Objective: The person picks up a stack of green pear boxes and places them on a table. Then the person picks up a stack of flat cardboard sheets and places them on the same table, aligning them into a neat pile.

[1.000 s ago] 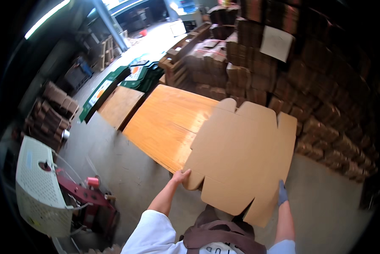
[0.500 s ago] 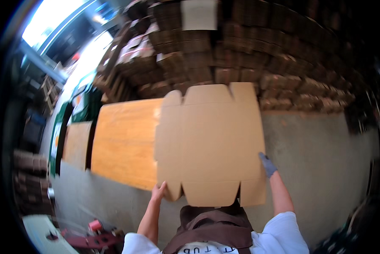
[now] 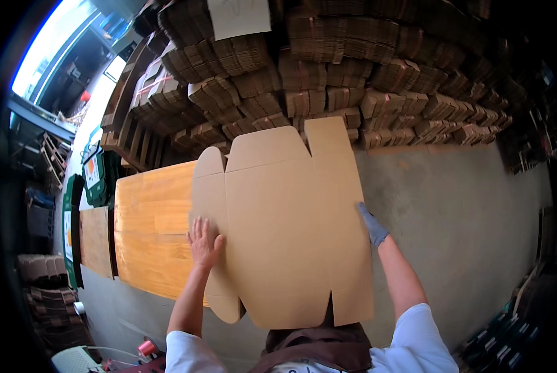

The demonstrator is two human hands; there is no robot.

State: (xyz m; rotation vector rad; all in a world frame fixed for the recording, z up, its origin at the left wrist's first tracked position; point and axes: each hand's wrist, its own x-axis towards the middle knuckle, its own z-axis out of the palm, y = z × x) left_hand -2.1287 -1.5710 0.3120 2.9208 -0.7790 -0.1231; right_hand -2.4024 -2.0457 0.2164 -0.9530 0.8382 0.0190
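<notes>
A large flat cardboard box blank (image 3: 278, 224), brown, with cut slots and rounded flaps, spans the middle of the view. Its left part lies over an orange-yellow wooden tabletop (image 3: 151, 233), and its right part reaches out past that. My bare left hand (image 3: 205, 244) rests flat on the blank's left flap, fingers spread, beside a fold line. At the blank's right edge is my right hand (image 3: 374, 226) in a grey glove, holding that edge. Some of its fingers are hidden by the board.
Bundled stacks of folded cardboard (image 3: 328, 81) rise behind the table, beside a wooden pallet (image 3: 135, 140). Green printed cartons (image 3: 97, 177) and a small wooden board (image 3: 96, 241) stand to the left. A red spool (image 3: 146, 347) sits at lower left; grey floor (image 3: 440, 230) extends rightward.
My left hand has gone from the blank's near left corner up onto its left flap and spread flat. The blank has turned slightly. My right hand stays at the right edge.
</notes>
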